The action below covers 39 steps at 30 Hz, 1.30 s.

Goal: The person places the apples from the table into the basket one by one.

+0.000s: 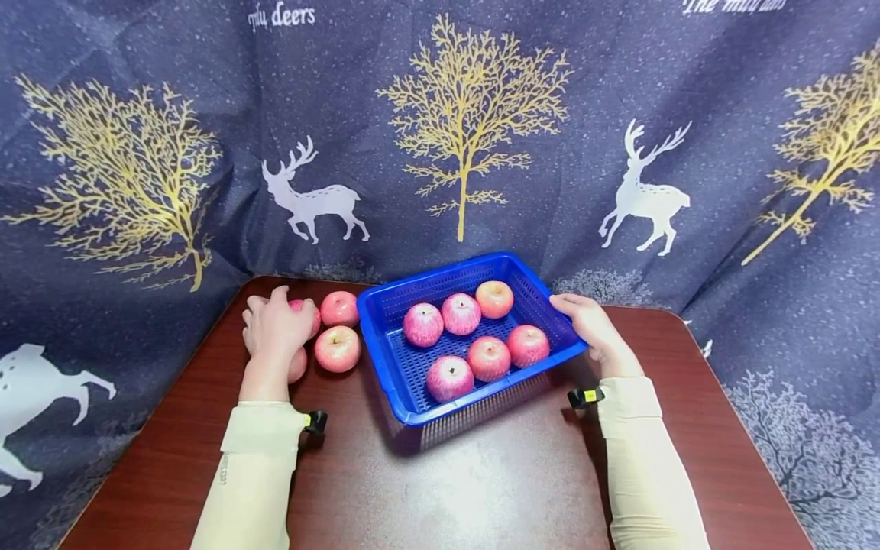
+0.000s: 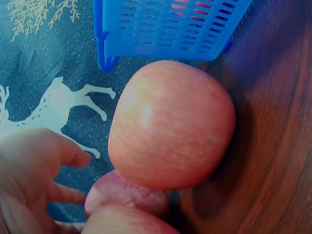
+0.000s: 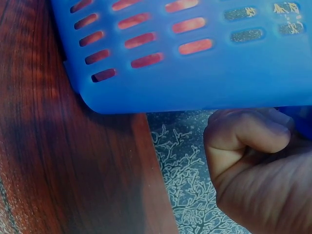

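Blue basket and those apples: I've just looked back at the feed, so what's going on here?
A person is handling apples with both hands. The right hand holds the right-hand rim of the blue basket, where six apples lie. The left hand is over at the loose apples left of the basket, four of them visible on the table, two partly hidden by that hand. Whether it touches one is hard to tell.
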Tool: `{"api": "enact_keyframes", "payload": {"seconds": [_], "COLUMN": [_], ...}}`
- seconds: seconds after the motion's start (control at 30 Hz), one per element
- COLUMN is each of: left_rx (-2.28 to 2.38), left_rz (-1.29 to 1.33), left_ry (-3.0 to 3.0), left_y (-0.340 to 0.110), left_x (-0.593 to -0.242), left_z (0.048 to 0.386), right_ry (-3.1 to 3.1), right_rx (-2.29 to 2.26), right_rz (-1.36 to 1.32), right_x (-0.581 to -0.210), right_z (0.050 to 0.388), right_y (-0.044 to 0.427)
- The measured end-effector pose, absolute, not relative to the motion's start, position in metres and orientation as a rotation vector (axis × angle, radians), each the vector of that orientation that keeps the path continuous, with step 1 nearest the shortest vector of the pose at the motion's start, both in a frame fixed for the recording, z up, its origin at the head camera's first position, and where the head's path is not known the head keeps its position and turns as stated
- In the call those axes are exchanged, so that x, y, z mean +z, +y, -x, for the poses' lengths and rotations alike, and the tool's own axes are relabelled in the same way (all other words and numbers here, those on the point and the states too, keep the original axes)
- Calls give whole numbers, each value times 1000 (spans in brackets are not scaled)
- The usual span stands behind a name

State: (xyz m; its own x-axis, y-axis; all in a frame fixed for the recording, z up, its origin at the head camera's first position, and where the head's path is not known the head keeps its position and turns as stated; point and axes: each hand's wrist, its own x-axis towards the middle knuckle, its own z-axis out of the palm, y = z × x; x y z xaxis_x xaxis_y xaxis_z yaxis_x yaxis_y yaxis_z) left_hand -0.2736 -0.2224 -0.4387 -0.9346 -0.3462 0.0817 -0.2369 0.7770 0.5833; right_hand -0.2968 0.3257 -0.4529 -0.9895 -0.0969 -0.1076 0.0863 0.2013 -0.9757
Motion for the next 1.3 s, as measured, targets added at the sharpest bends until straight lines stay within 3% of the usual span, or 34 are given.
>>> {"api": "enact_keyframes", "payload": {"seconds": [1.3], "left_rx": [-822], "left_rz": [-466], "left_ry": [-3042], "left_y": [-232], "left_x": [-454], "left_z": [278], "right_ry": [2335], "right_rx": [-1902], "right_rz": [1], "right_x": [-455], "right_z": [297], "right_y": [325]}}
